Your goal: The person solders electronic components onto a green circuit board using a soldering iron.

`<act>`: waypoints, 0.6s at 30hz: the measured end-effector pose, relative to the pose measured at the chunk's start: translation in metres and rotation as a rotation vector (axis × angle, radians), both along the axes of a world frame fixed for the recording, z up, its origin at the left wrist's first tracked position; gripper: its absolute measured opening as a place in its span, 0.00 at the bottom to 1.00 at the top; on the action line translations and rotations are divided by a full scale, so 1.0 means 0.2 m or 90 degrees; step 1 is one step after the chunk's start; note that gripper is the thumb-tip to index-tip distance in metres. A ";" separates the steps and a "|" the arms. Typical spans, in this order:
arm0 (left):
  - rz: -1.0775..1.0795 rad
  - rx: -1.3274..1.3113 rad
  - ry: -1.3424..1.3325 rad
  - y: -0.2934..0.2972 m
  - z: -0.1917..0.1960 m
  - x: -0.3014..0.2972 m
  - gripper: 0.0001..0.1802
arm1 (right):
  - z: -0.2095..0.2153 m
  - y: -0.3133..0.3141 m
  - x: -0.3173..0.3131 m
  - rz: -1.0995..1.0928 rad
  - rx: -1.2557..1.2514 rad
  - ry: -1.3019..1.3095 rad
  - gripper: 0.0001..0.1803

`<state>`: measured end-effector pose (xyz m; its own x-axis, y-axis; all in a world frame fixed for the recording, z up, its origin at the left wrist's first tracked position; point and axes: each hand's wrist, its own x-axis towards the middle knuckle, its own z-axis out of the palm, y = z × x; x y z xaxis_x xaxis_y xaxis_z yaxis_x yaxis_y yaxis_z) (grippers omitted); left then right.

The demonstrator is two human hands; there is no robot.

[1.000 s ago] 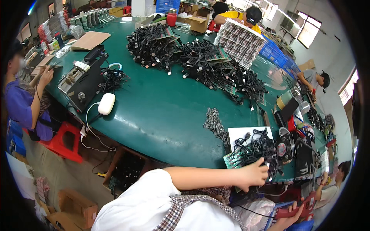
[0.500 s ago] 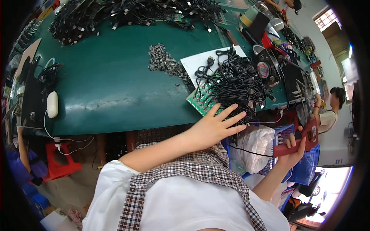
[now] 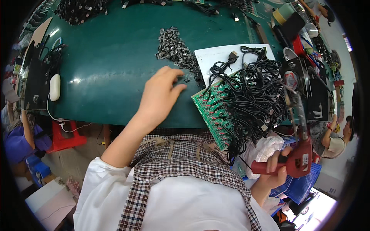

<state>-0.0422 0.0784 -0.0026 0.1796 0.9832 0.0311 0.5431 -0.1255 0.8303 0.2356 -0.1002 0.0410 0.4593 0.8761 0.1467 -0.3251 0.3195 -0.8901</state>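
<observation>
1. Reference item: the green circuit board panel point(image 3: 212, 106). It lies at a slant on the tabletop point(image 3: 108, 69), its near corner projecting past the near edge. All positions below are given from this panel.
2. Left hand point(image 3: 160, 94): to the left of the panel, over the tabletop. My thumb and forefinger stand apart, and I see nothing between them. A single loose part point(image 3: 187, 80) lies just beside the fingertips.
3. Right hand point(image 3: 275, 169): to the right of the panel's near corner, off the tabletop edge. My fingers are closed around the handle of a red gun-shaped tool point(image 3: 301, 158), its metal shaft pointing away from me.
4. Completed, as judged: black cables point(image 3: 250, 98) lie massed over the panel's right part, and several thin wire ends appear joined to its rows. A white board point(image 3: 204, 57) shows beyond the panel, partly under the cables.
5. Outstanding, as judged: a pile of small dark parts point(image 3: 171, 42) lies loose beyond the panel and to its left, with a strand running toward it. I take the work on this panel as partway; a count is not possible.
6. Hidden: the cables cover much of the panel, so I cannot verify every joint or whether any small part is fitted.
7. Unclear: I cannot tell whether the tool's tip touches the round spool point(image 3: 291, 79) to the right of the panel. Further cable bundles point(image 3: 83, 9), far beyond the panel to the left, are cut off by the upper edge of view.
</observation>
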 end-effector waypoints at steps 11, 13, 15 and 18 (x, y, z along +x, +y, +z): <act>-0.047 0.259 0.256 0.04 -0.02 -0.02 0.05 | -0.02 0.05 -0.19 0.038 -0.154 -0.139 0.32; -0.052 0.229 0.257 0.02 0.00 -0.06 0.04 | -0.02 0.02 -0.19 0.092 -0.181 -0.091 0.35; 0.050 0.043 -0.065 -0.03 0.02 -0.07 0.07 | -0.04 0.00 -0.17 0.144 -0.197 -0.088 0.34; 0.036 -0.180 -0.282 -0.13 0.03 -0.05 0.08 | -0.06 0.01 -0.17 0.210 -0.197 -0.073 0.32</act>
